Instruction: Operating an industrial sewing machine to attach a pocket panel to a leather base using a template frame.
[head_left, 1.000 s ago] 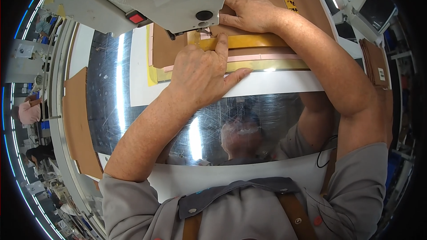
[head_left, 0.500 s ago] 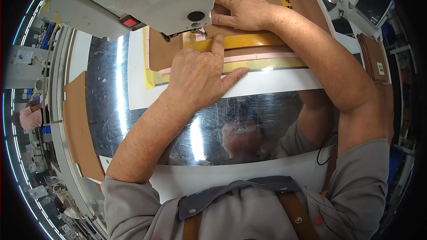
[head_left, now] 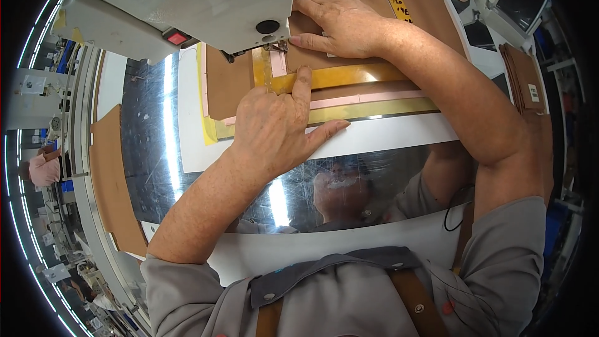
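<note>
A yellow frame-shaped template (head_left: 349,76) lies over a brown sheet (head_left: 231,81) with pink strips along its edges. My left hand (head_left: 274,118) presses its outstretched index finger onto the template's near bar, its thumb spread to the right. Flat on the brown material inside the frame rests my right hand (head_left: 343,25), fingers spread, its thumb tip close to the needle area. A pale sewing machine head (head_left: 206,0) hangs over the upper left, with its presser foot (head_left: 274,47) just above the work. Neither hand grips anything.
Under the work are a white sheet (head_left: 399,134) and a shiny metal tabletop (head_left: 349,181). Brown panels stand at the left (head_left: 112,175) and right (head_left: 521,81). A person in pink (head_left: 43,167) is far off at the left.
The template and brown sheet have slid toward me under the machine head, together with the white sheet. Both hands have moved nearer with them, keeping nearly the same pose.
</note>
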Available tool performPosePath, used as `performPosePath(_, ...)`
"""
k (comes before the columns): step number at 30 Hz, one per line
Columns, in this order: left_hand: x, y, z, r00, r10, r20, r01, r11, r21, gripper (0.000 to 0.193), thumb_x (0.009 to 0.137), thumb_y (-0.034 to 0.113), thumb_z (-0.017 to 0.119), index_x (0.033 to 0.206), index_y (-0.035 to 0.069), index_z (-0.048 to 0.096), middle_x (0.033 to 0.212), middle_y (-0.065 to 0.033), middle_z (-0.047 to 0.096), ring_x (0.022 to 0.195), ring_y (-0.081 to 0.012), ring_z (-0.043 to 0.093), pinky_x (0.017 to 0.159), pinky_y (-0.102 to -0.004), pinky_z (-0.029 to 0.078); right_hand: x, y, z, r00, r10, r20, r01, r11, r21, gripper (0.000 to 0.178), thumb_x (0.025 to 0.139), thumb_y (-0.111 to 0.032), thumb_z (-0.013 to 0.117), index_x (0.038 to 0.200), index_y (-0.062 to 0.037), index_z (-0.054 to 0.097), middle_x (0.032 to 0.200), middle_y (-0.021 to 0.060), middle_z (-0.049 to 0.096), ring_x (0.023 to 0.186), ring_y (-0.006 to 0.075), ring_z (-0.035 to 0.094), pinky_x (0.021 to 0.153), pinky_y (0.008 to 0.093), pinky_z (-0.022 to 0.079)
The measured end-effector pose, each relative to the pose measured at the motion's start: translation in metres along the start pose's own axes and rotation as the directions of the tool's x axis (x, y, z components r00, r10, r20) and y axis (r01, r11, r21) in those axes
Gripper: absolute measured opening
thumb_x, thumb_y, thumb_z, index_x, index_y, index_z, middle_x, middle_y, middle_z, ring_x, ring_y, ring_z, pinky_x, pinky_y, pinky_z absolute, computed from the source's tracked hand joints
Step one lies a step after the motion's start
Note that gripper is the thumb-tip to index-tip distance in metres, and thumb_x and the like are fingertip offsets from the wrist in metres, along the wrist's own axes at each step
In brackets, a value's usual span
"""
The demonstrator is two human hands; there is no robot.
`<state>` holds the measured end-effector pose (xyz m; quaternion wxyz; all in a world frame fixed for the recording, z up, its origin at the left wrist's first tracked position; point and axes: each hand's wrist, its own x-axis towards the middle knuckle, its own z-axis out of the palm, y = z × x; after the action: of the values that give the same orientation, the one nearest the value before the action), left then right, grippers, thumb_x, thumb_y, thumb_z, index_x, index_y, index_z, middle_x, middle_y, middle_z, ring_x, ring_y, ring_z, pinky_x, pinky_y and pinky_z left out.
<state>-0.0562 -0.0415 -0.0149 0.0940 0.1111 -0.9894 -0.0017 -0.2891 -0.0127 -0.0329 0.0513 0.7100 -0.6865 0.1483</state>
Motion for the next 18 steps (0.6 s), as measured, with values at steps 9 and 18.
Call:
performPosePath(9, -0.012, 0.004, 0.001, 0.998, 0.050, -0.042, -0.050, 0.999, -0.013, 0.086, 0.087, 0.066, 0.069, 0.132, -0.006, 0.059, 0.066, -0.0101, 0.063, 0.051, -0.0243, 0.056, 0.056, -0.0378, 0.046, -0.010, -0.006, -0.001, 0.998, -0.053, -0.017, 0.052, 0.998, -0.029, 0.061, 0.101, -0.055, 0.054, 0.141, -0.0102, 0.058, 0.140, 0.0112, 0.060, 0.136, 0.0274, 0.049, 0.118, 0.0443, 0.036)
performPosePath(18, -0.024, 0.009, -0.001, 0.993, 0.100, -0.061, -0.101, 0.994, -0.029, 0.087, 0.084, 0.063, 0.073, 0.133, -0.007, 0.057, 0.065, -0.0082, 0.061, 0.049, -0.0230, 0.055, 0.057, -0.0352, 0.045, -0.022, -0.013, -0.001, 0.990, -0.111, -0.091, 0.111, 0.994, -0.004, 0.055, 0.100, -0.051, 0.057, 0.135, -0.0085, 0.063, 0.137, 0.0099, 0.061, 0.132, 0.0272, 0.052, 0.116, 0.0440, 0.039)
